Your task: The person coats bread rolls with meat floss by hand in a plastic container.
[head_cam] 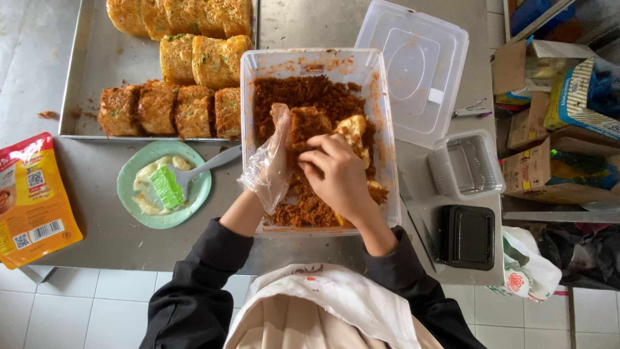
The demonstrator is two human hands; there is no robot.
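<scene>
A clear plastic tub (pixel 249 97) full of reddish-brown shredded floss stands in front of me on the steel table. My left hand (pixel 270 161), in a loose clear plastic glove, holds a floss-coated bread piece (pixel 310 124) upright in the tub. My right hand (pixel 336 174), bare, presses on the same piece from the near side; a pale yellow uncoated part shows at its right.
A steel tray (pixel 97 58) at the back left carries several coated bread pieces. A green plate (pixel 197 194) with cream and a green brush sits left of the tub. A red-yellow pouch lies far left. The tub lid, small containers and cardboard boxes fill the right.
</scene>
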